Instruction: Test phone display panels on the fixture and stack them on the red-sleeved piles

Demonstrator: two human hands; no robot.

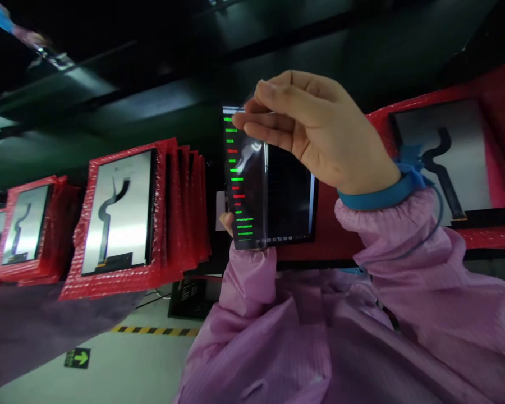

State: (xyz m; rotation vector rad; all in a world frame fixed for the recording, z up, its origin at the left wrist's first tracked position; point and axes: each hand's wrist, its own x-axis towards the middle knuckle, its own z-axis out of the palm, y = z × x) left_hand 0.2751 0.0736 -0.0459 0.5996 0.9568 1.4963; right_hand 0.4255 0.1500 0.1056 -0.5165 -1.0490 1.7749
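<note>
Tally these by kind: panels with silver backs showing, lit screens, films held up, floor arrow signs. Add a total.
Silver panels: 4 (three left, one right; the leftmost is cut off by the picture's edge)
Lit screen: 1
Film: 1
Arrow sign: 1
Total: 7

The dark display panel faced the wearer, showing green and red text; transparent film curved before it.
</note>
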